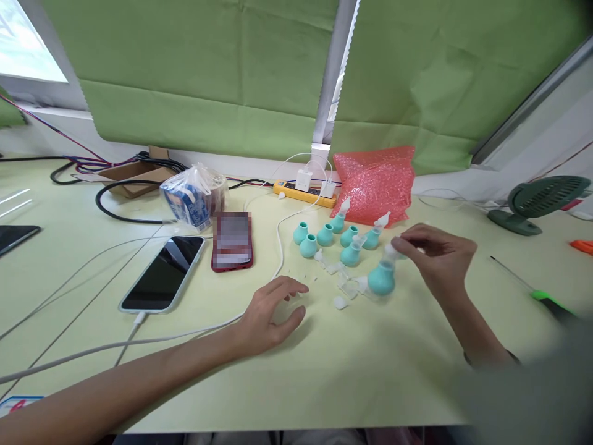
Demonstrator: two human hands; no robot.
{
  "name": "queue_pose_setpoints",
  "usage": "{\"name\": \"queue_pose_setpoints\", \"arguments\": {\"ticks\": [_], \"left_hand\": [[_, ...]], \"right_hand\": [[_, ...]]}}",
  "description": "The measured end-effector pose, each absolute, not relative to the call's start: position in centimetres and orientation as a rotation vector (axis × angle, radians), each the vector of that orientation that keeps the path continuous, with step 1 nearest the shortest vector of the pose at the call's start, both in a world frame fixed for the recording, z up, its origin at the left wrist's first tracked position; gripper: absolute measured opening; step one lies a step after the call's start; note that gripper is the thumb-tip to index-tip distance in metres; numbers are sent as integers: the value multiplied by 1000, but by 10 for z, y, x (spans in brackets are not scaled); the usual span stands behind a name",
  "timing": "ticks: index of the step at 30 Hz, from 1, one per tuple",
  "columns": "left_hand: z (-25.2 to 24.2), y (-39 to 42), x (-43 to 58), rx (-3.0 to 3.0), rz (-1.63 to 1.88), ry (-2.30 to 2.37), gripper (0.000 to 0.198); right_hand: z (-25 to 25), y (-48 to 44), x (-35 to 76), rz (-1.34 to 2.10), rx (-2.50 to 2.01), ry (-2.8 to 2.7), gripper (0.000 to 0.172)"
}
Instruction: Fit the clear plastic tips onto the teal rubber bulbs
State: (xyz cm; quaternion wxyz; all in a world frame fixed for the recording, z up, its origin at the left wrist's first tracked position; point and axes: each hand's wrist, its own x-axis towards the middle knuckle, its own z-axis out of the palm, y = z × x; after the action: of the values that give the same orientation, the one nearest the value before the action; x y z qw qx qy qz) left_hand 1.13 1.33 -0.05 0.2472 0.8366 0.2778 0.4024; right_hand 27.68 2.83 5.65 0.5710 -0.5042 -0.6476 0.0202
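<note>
My right hand (438, 253) pinches the clear top of a teal squeeze-bulb nasal aspirator (382, 279), which is tilted slightly and blurred. Whether its base touches the table I cannot tell. My left hand (274, 312) is open, palm down with fingers apart, and holds nothing. Between the hands lie several small translucent plastic pieces (348, 289) and a white cap (340, 303). Behind them stand several teal bulbs without nozzles, one of them an open bulb (308, 246). Others carry clear nozzles, such as the fitted bulb (352, 252).
A red bubble-wrap bag (375, 185) lies behind the bulbs, beside a yellow power strip (306, 193). To the left are a white-cased phone (163, 275), a red phone (232, 242) and a bagged blue package (192, 201). A screwdriver (532, 295) and a green fan (537, 201) are at right.
</note>
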Motion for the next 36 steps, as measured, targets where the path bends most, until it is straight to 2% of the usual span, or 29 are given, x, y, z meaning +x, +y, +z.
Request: {"name": "queue_pose_setpoints", "arguments": {"ticks": [3,5,16,22,27,29,31,36], "left_hand": [[-1,14,13,2291,1113,762,19],[-1,14,14,2301,1114,770,18],[-2,16,13,2327,1099,755,18],[-5,17,14,2393,1205,835,18],[-15,21,14,2519,1074,939,32],[-20,23,14,2561,967,985,39],[-23,25,14,2573,900,1029,43],[-27,31,15,2538,1000,962,44]], "right_hand": [[57,39,294,-315,-1382,-1489,6],[55,46,304,-423,-1469,-1493,6],[43,61,325,-407,-1788,-1408,11],[45,58,318,-684,-1606,-1402,14],[33,46,297,-842,-1295,-1527,11],[24,38,277,-804,-1160,-1702,13],[14,29,252,-660,-1013,-1937,22],[-5,17,208,-255,-1035,-2477,34]]}}
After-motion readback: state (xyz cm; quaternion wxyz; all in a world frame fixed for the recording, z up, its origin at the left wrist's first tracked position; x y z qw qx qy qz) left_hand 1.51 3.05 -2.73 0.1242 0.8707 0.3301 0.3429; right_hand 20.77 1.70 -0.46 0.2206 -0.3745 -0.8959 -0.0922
